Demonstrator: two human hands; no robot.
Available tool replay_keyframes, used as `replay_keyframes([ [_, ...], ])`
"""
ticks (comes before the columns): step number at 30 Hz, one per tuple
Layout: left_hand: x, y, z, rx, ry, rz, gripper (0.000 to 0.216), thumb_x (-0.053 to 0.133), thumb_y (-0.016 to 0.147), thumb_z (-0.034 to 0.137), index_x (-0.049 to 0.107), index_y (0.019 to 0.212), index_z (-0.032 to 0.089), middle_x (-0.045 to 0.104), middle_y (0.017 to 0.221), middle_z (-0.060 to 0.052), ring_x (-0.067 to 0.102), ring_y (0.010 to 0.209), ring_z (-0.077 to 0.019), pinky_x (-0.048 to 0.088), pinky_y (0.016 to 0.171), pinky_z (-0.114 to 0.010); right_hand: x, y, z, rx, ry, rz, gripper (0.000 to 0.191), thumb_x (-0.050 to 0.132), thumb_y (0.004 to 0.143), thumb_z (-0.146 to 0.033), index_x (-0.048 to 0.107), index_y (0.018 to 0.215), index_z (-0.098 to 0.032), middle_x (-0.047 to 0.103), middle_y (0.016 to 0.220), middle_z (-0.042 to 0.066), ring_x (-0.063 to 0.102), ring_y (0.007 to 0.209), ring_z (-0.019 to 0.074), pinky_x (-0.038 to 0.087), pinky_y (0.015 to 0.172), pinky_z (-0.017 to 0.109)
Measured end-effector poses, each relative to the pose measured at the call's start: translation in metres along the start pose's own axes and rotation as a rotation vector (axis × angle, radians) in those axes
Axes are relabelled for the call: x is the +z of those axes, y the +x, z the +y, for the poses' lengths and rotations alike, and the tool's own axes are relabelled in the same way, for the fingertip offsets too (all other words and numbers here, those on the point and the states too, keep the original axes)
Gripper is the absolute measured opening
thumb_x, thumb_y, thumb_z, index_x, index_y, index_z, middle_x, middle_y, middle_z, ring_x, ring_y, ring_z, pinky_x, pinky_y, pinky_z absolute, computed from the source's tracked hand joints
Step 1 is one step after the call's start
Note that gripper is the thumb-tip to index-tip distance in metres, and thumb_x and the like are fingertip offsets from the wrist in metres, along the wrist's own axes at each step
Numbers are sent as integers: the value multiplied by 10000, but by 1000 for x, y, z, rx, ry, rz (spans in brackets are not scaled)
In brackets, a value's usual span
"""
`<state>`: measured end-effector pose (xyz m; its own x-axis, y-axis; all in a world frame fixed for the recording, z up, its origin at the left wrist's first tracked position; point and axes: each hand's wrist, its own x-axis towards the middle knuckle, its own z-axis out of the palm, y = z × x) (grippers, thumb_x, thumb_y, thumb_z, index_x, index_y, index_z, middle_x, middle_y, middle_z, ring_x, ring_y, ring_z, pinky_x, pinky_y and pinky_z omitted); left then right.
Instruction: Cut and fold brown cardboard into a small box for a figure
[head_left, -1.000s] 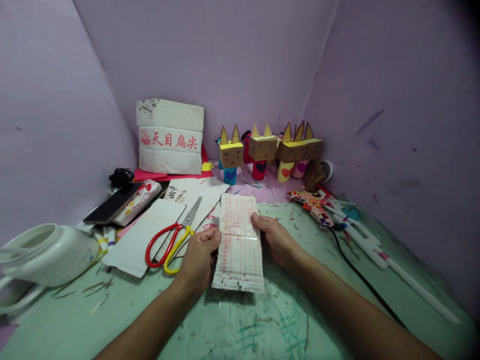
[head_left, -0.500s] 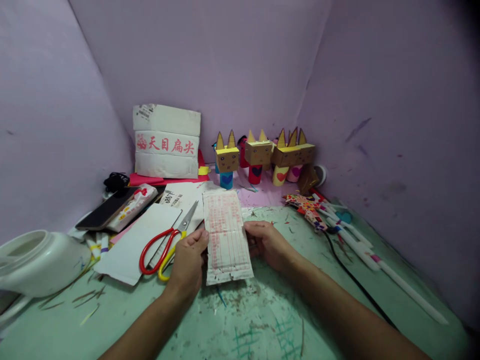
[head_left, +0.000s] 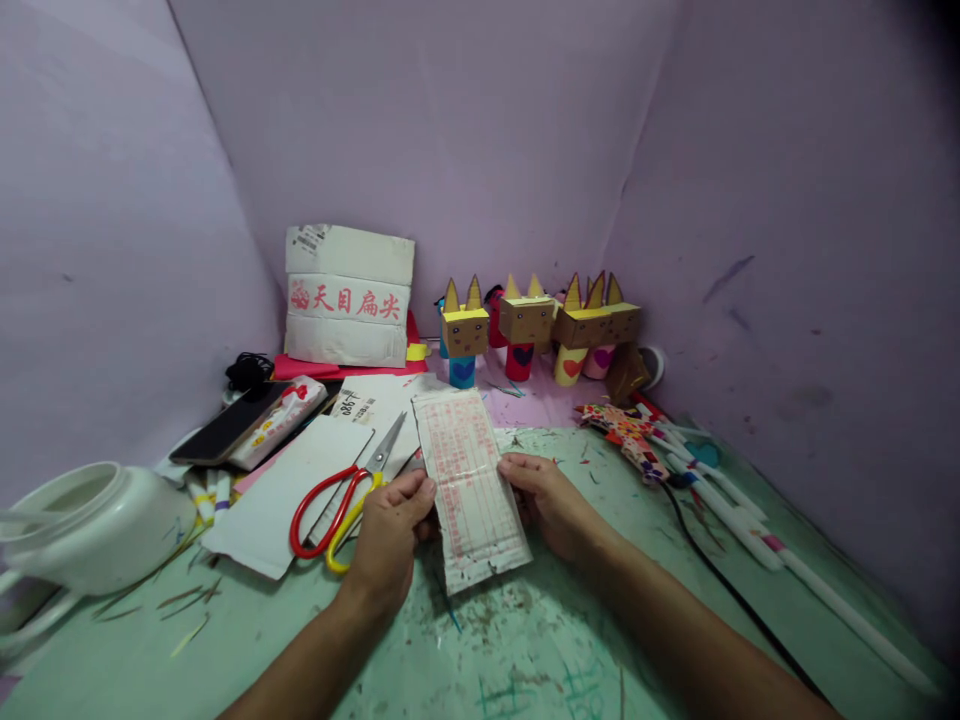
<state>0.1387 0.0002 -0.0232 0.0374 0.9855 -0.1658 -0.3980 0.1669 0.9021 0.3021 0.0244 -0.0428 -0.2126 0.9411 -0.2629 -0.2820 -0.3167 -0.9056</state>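
At lower centre of the frame, a red-printed cardboard panel (head_left: pixel 474 490) slants above the green tabletop (head_left: pixel 277 655), its frayed short edge nearest the viewer. Expect low weight and moderate stiffness; the glossy face may slip, and the crosswise crease is the probable bending point. Hold by both long edges, near mid-length, without squeezing inward. Left hand (head_left: pixel 391 525): clamped on the panel's left edge, thumb uppermost, fingers curled. Right hand (head_left: pixel 549 495): thumb against the right edge, fingers partly hidden behind; grip appears light. Both forearms angle inward from the lower frame. Beyond, at centre left, lie scissors (head_left: pixel 373 468); at upper centre stand box-headed cardboard figures (head_left: pixel 527 322).
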Motion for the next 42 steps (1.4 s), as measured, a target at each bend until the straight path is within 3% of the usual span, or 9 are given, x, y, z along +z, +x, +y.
replay_keyframes([
  [4,0,-1,-1,14,25,-22,258,788,557,308,728,732,128,639,565,3,435,422,-38,325,382,-122,0,0,1,-8,-5,8,348,707,562,-461,545,639,-162,509,493,-44,446,437,96,322,433,216],
  [10,-3,-1,1,-3,47,-90,277,747,614,337,703,770,112,663,619,-37,566,510,-122,459,456,-197,0,-1,0,-50,-84,44,371,704,566,-494,560,628,-158,543,503,-27,484,481,120,359,475,231],
  [19,-16,9,15,137,24,119,325,765,545,307,630,765,109,662,629,-18,567,483,-113,469,416,-193,-10,1,1,-187,-369,-30,341,636,670,-490,581,648,-154,548,578,-11,474,547,129,335,493,232],
  [24,-19,13,20,223,38,208,321,785,483,267,596,704,132,623,555,28,525,437,-91,445,391,-185,-7,-6,-4,-163,-403,-119,379,667,650,-493,536,557,-149,438,497,-41,368,470,82,249,450,212],
  [26,-20,12,21,228,66,204,297,776,492,256,603,694,125,610,530,30,516,421,-88,436,388,-184,-5,-9,-6,-131,-373,-184,367,697,632,-475,551,566,-145,451,501,-38,383,461,80,257,449,209],
  [29,-20,7,20,207,118,156,264,752,529,270,610,702,130,599,514,32,513,399,-97,442,389,-206,-2,-12,-8,-115,-281,-289,338,696,675,-446,655,797,-134,608,666,29,538,578,139,381,523,238],
  [32,-13,0,19,170,204,62,226,743,542,270,633,668,118,596,499,11,513,387,-112,430,374,-219,3,-15,-6,-116,-117,-359,386,663,734,-422,659,978,-123,672,806,85,615,697,187,458,639,286],
  [38,-1,0,11,230,467,72,140,658,610,262,638,648,129,512,396,50,429,320,-85,344,329,-191,13,-18,1,9,160,-275,393,625,761,-407,650,1019,-111,704,760,96,643,613,194,492,572,283],
  [42,-2,6,8,257,529,101,132,639,640,233,592,553,145,485,372,55,425,340,-72,318,352,-173,15,-15,1,71,236,-246,388,609,768,-357,622,1079,-126,719,824,96,670,715,218,515,659,311],
])
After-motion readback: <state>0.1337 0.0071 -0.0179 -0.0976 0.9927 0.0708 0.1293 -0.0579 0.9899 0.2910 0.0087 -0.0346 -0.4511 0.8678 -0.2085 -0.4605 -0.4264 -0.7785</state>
